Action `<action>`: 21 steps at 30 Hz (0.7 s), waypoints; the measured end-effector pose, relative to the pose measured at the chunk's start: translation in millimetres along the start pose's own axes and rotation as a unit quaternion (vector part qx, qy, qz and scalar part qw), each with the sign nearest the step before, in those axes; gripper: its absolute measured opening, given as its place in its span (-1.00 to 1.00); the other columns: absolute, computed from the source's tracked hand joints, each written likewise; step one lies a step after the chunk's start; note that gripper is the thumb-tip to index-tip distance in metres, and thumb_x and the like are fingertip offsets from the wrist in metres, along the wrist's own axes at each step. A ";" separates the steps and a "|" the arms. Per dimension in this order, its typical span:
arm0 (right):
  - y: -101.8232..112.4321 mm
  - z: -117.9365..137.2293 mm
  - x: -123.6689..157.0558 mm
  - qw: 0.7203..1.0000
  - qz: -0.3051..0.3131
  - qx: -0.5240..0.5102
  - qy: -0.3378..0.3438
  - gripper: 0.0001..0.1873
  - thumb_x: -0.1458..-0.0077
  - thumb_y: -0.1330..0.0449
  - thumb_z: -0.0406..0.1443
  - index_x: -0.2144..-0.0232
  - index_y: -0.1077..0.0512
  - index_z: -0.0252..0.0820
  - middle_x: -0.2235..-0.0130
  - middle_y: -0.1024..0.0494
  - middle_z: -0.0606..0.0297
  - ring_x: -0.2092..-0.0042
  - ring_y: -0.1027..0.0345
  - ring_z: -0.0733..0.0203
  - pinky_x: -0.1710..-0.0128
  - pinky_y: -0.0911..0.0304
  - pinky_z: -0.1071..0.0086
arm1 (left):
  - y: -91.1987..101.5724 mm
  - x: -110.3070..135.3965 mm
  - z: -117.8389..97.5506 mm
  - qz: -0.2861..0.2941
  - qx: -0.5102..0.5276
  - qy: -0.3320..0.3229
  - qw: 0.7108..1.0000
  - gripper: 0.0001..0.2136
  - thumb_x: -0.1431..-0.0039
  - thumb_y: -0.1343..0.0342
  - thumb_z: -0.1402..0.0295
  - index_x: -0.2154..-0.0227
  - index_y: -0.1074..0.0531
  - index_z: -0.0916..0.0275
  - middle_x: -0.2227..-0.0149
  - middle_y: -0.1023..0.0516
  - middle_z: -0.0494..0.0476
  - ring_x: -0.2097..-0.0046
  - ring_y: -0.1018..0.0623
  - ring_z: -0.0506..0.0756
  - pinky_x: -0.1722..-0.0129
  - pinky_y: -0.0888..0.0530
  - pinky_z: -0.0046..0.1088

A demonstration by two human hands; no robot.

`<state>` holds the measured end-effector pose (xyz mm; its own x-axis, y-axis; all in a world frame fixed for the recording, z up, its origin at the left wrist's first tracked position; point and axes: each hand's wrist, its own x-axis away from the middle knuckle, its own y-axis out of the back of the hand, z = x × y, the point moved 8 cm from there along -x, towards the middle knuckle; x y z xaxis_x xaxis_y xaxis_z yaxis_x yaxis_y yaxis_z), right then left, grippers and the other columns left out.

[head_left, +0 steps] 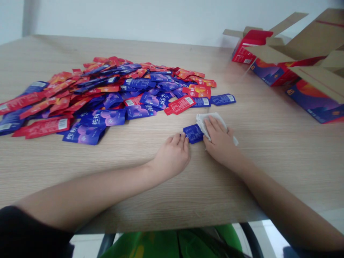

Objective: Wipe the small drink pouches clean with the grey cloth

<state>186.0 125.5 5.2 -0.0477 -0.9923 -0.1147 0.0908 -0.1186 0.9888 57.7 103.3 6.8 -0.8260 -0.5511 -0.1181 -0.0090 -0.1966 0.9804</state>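
A blue pouch (194, 133) lies flat on the table in front of me, its printed side up. My left hand (175, 153) pinches the left end of this pouch, with the fingers closed. Over the pouch's right part, my right hand (219, 139) presses down a folded white cloth (215, 117) that hides that end. The right fingers lie along the cloth, holding it against the pouch and table. Just beyond, a red pouch (180, 105) and another blue pouch (223, 99) lie at the near right edge of a large heap of pouches (142, 84).
The heap of red and blue pouches spreads over the left and middle of the wooden table (129, 200). At the right stand open cartons: a red one (243, 53) at the back, a blue and red one (276, 73), and a nearer one (314, 102). A wall closes off the back.
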 end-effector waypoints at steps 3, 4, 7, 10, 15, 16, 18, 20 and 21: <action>-3.2 29.4 9.6 0.996 0.002 0.010 0.086 -0.37 -0.24 0.12 -0.25 -0.30 -0.13 -0.39 -0.39 -0.05 -0.06 -0.38 0.09 -0.11 -0.21 0.09 -0.23 | 1.4 -1.1 1.2 0.008 0.008 0.004 1.000 -0.58 -0.33 0.06 0.37 -0.10 -0.37 0.62 -0.14 -0.43 0.55 -0.13 -0.45 0.34 0.03 -0.46 -0.18; -4.1 40.1 13.9 0.993 0.009 0.009 0.116 -0.37 -0.23 0.11 -0.26 -0.30 -0.13 -0.39 -0.39 -0.05 -0.05 -0.38 0.10 -0.10 -0.22 0.10 -0.21 | 1.8 -1.5 1.1 0.011 0.014 0.002 1.000 -0.60 -0.33 0.06 0.37 -0.07 -0.40 0.59 -0.11 -0.47 0.53 -0.12 -0.46 0.33 0.04 -0.46 -0.18; -3.8 55.3 21.2 0.986 0.030 -0.005 0.163 -0.39 -0.23 0.11 -0.27 -0.30 -0.15 -0.34 -0.39 -0.05 0.01 -0.38 0.09 -0.06 -0.24 0.10 -0.16 | 1.9 -2.1 0.9 0.016 0.024 -0.002 1.000 -0.66 -0.32 0.05 0.37 0.03 -0.48 0.51 0.00 -0.56 0.45 -0.08 -0.48 0.33 0.08 -0.48 -0.19; -0.7 36.5 13.1 0.992 0.034 -0.015 0.120 -0.40 -0.25 0.14 -0.27 -0.30 -0.17 -0.31 -0.39 -0.08 0.05 -0.37 0.06 -0.04 -0.24 0.07 -0.15 | 1.7 -1.2 1.1 -0.003 0.008 0.000 1.000 -0.61 -0.32 0.04 0.37 -0.05 -0.41 0.58 -0.09 -0.49 0.51 -0.11 -0.47 0.33 0.06 -0.47 -0.20; 1.3 -4.1 -2.3 1.000 -0.002 0.001 0.003 -0.39 -0.24 0.15 -0.26 -0.31 -0.14 -0.31 -0.38 -0.10 -0.02 -0.36 0.04 -0.10 -0.21 0.03 -0.24 | -1.2 0.3 -0.3 -0.011 -0.005 -0.001 1.000 -0.58 -0.33 0.05 0.37 -0.11 -0.36 0.61 -0.16 -0.42 0.57 -0.13 -0.46 0.34 0.02 -0.45 -0.18; 0.7 -1.6 -1.7 1.000 -0.009 0.006 0.008 -0.38 -0.24 0.14 -0.26 -0.30 -0.14 -0.33 -0.37 -0.10 -0.05 -0.36 0.04 -0.12 -0.20 0.03 -0.25 | -1.3 0.0 -0.1 -0.009 -0.004 0.001 1.000 -0.58 -0.33 0.05 0.37 -0.11 -0.36 0.61 -0.16 -0.41 0.57 -0.14 -0.46 0.34 0.02 -0.45 -0.18; -1.6 14.8 3.4 0.999 -0.013 0.013 0.047 -0.38 -0.23 0.12 -0.26 -0.30 -0.14 -0.37 -0.38 -0.08 -0.09 -0.36 0.06 -0.15 -0.19 0.04 -0.25 | -0.4 -0.8 0.4 -0.004 0.001 0.004 1.000 -0.58 -0.33 0.06 0.37 -0.10 -0.36 0.62 -0.16 -0.41 0.57 -0.13 -0.46 0.34 0.02 -0.46 -0.18; -4.3 37.9 11.9 0.994 -0.005 0.010 0.108 -0.38 -0.23 0.11 -0.26 -0.30 -0.14 -0.38 -0.38 -0.06 -0.07 -0.37 0.07 -0.13 -0.20 0.07 -0.23 | 0.4 -1.7 0.6 0.004 0.010 0.003 1.000 -0.61 -0.32 0.06 0.38 -0.06 -0.41 0.59 -0.10 -0.47 0.54 -0.11 -0.47 0.34 0.05 -0.47 -0.18; -5.0 47.8 16.0 0.991 0.001 0.005 0.135 -0.38 -0.23 0.11 -0.26 -0.30 -0.14 -0.37 -0.39 -0.06 -0.06 -0.37 0.07 -0.11 -0.22 0.10 -0.21 | 0.6 -1.9 0.6 0.008 0.016 0.001 1.000 -0.63 -0.31 0.05 0.38 -0.02 -0.44 0.57 -0.05 -0.51 0.51 -0.09 -0.48 0.34 0.07 -0.48 -0.18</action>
<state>137.2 111.9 3.0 0.2204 -0.9663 -0.1333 0.0816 -0.1179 0.9897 59.0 104.7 7.7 -0.8255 -0.5550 -0.1030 -0.0146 -0.1614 0.9868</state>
